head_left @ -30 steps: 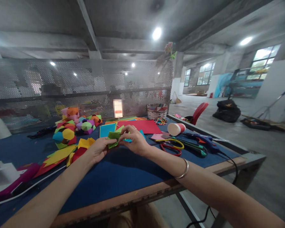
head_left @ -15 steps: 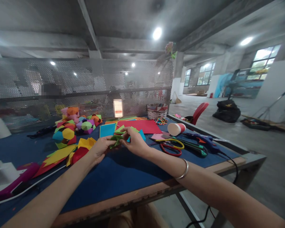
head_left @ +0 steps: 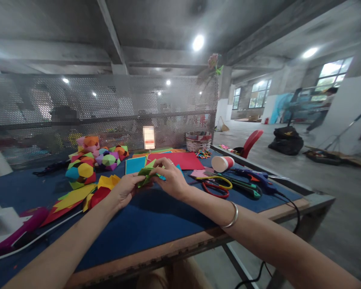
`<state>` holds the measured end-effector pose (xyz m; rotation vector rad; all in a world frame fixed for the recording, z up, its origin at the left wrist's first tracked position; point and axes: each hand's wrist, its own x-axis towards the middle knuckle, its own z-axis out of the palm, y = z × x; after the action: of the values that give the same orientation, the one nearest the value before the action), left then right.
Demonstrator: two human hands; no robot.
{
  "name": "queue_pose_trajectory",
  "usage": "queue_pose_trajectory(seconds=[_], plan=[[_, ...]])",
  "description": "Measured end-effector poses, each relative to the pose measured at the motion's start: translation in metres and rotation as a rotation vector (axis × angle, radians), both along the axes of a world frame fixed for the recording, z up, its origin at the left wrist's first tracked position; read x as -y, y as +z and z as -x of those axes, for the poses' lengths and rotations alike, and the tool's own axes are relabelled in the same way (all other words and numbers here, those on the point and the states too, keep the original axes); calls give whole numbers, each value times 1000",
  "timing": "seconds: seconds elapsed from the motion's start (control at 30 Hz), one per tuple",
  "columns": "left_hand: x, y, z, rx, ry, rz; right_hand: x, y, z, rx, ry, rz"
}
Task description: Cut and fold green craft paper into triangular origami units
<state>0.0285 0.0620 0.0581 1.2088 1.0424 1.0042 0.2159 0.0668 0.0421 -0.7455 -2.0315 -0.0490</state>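
Note:
A green folded paper piece [head_left: 143,177] is held above the blue-covered table [head_left: 156,216]. My left hand [head_left: 128,188] pinches it at its left side. My right hand [head_left: 171,179] has its fingers bent over the right side of the same paper, and part of the paper is hidden behind them. Behind the hands lie a blue paper sheet [head_left: 135,165] and a large red sheet [head_left: 186,160]. To the left of my left wrist are red folded paper [head_left: 100,196] and yellow folded paper [head_left: 108,182].
Right of my hands lie scissors [head_left: 216,188], a green-black utility knife [head_left: 243,186], a blue glue gun [head_left: 255,176] and a paper cup [head_left: 223,163] on its side. Multicoloured paper balls [head_left: 86,170] and a white power strip [head_left: 6,224] are at left. A woven basket [head_left: 198,141] stands behind.
The green paper is turned and shows more of its surface. My right fingers have shifted slightly over it. A person has come into view in the far right background.

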Motion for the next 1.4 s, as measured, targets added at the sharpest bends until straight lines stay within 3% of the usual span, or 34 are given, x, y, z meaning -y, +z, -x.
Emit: queue_pose_trajectory(seconds=[0.43, 0.83, 1.07, 1.23, 1.4], plan=[[8, -2, -8, 8, -111, -145, 2, -1, -2, 93, -104, -40], [-6, -13, -1, -116, 19, -315, 13, 5, 4, 74, -81, -27], [-10, -16, 3, -190, 76, -360, 14, 5, 7, -88, -99, 168], [-10, -17, 1, -276, 66, -413, 4, -4, 10, -80, -41, 371], [-9, -18, 0, -344, 37, -416, -4, -9, 8, -65, -69, 455]])
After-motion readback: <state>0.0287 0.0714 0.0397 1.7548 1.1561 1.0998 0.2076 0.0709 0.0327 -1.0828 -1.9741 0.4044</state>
